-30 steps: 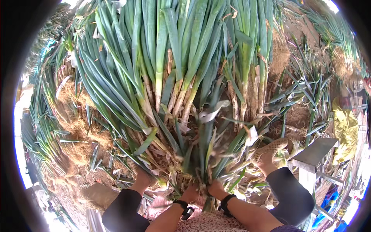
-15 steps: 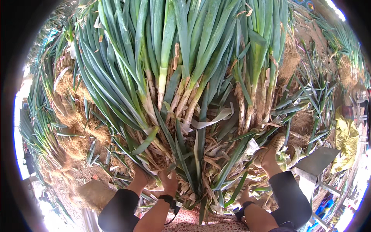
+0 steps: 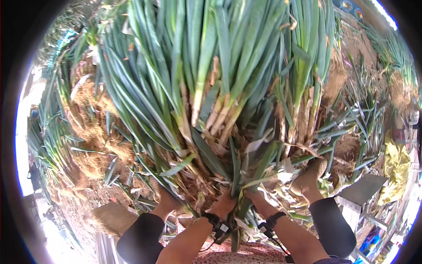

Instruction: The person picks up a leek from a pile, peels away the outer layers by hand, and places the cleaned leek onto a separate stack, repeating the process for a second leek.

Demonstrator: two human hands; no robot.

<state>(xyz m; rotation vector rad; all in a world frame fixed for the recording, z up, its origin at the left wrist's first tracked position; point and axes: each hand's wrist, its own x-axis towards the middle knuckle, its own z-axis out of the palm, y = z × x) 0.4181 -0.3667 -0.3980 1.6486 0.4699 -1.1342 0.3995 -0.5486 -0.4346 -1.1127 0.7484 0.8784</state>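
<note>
Tall green onions (image 3: 224, 48) stand before me in a thick bunch, green tops up and pale, dirty shanks below. Between my knees, long green onion leaves (image 3: 236, 176) hang down toward my lap. My left hand (image 3: 225, 205) is closed at the left side of these leaves, its fingertips partly hidden. From the other side my right hand (image 3: 260, 205) is closed on them, close to the left hand. Dry husks and soil-covered shanks (image 3: 198, 171) lie just beyond the left hand. Each wrist wears a black band with a small device.
Rooty onion bundles (image 3: 94, 132) lie at the left. Loose leaves and pale peelings (image 3: 281, 193) litter the ground around my feet. A metal stool or bench corner (image 3: 362, 189) stands beside my right knee, with a yellow sack (image 3: 395, 167) beyond it. A brown flat piece (image 3: 113, 220) lies left.
Both hands have come together at the middle, the left moving right and the right moving left and forward. Leaves between them have shifted. The whole view has swung slightly.
</note>
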